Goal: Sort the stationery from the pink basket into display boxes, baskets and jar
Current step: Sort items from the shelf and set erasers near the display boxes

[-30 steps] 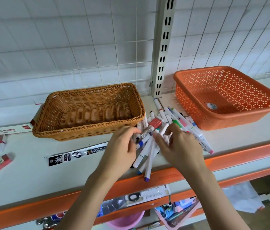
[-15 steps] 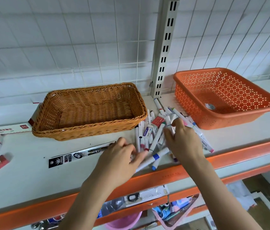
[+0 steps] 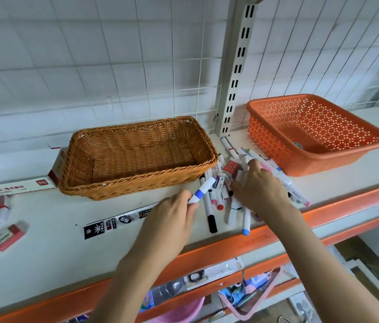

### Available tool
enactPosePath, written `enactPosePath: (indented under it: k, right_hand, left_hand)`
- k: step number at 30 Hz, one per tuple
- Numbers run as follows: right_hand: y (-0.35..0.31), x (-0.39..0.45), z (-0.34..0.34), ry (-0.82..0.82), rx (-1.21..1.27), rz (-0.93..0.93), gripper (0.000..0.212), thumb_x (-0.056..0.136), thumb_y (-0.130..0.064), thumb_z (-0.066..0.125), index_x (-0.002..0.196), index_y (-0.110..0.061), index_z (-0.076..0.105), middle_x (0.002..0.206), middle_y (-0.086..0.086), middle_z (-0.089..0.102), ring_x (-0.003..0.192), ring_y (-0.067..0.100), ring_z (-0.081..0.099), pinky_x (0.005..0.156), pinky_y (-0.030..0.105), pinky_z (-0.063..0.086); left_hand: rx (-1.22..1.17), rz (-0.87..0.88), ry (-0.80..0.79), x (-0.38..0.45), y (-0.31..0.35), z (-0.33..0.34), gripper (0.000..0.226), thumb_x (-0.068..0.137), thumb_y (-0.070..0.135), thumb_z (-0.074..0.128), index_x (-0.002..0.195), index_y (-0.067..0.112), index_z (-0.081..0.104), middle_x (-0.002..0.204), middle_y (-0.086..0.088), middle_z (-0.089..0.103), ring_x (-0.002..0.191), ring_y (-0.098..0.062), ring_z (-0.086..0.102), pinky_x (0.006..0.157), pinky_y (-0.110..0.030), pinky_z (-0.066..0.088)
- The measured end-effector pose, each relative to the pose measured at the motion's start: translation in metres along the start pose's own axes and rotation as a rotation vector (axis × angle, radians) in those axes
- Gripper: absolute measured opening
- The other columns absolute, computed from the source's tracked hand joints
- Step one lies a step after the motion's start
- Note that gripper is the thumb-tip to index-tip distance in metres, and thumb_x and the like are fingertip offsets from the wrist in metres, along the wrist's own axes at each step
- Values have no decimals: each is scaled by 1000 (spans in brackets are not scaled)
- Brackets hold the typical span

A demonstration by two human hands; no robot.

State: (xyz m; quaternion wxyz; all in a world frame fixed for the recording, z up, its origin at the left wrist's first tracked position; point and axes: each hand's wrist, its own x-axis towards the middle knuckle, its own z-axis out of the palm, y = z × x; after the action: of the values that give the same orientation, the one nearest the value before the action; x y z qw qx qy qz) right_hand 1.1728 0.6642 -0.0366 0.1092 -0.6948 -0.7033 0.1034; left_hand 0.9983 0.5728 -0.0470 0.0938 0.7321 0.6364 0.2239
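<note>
Marker-sorting step judged under way. One blue-banded marker (image 3: 202,190) is pinched by left hand (image 3: 172,215); right hand (image 3: 261,188) is spread on marker pile (image 3: 228,194). Next: placement into wicker basket (image 3: 137,176), probably.

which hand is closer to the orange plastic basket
Right. The right hand rests on the marker pile just in front of the orange plastic basket; the left hand grips a blue-banded marker farther left, near the wicker basket.

The woven wicker basket (image 3: 137,157) is honey brown. At 3 o'clock, the plastic basket (image 3: 318,134) is orange, dotted with small holes. The white marker with a blue band (image 3: 201,191) matches the white shelf (image 3: 44,241), which is edged orange.
</note>
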Motion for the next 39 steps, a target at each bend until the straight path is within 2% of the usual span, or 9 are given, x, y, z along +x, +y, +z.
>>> enactPosePath:
  k: [7,9,12,18,22,26,30,36,39]
  right_hand:
    - [7,18,-17,80,-3,-99,35,93,-26,48,120,-4,44,106,20,60,94,40,59,65,36,40]
    - [15,29,-21,92,-38,-152,32,92,-20,50,119,-4,49,105,18,59,91,40,60,67,37,43]
    - [29,46,-25,49,-83,-232,22,92,-12,48,111,-3,53,104,17,59,90,36,60,66,33,41]
    - [50,64,-25,15,-144,-366,24,96,-8,39,110,-2,57,113,15,56,103,31,54,80,32,41]
    - [53,67,-26,108,-30,-524,23,89,2,45,103,1,63,106,18,58,99,34,56,84,33,42]
    - [42,69,-26,36,-12,-698,26,93,-17,46,111,-9,64,112,11,59,108,32,51,91,42,45]
    - [34,70,-16,-159,-252,-855,41,89,-28,48,129,-22,50,134,-2,47,128,25,33,104,41,28]
    - [32,65,-18,-65,-217,-901,36,93,-34,50,127,-24,50,128,-3,47,123,21,38,96,34,30]
    - [39,59,-27,-21,-6,-865,33,90,-30,56,120,-18,50,115,1,46,105,27,52,75,30,33]
  left_hand:
    - [-176,-62,110,33,30,-1,18,94,33,52,87,17,51,60,9,47,48,-7,45,46,-21,29]
    - [-215,-95,131,51,48,9,16,94,31,53,92,15,51,69,1,59,55,-8,54,46,-19,33]
    - [-135,-140,163,82,73,29,18,94,27,49,102,11,49,86,-10,63,76,-29,61,57,-34,38]
    - [40,-306,160,121,100,62,31,97,32,45,120,11,48,111,-8,58,103,-25,58,78,-35,49]
    - [4,-255,245,95,94,53,26,96,25,46,115,12,56,119,-4,59,100,-19,60,80,-29,49]
    - [132,-383,265,47,74,33,13,88,18,54,96,14,63,97,-3,64,89,-24,59,69,-30,43]
    - [308,-692,80,16,66,20,34,91,39,49,120,21,55,117,-3,50,109,-26,47,88,-34,43]
    - [156,-695,12,5,65,26,38,93,23,54,130,21,48,124,-1,42,105,-18,57,92,-27,41]
    - [97,-655,71,11,73,22,39,90,22,55,128,19,45,115,1,37,95,-17,59,83,-24,41]
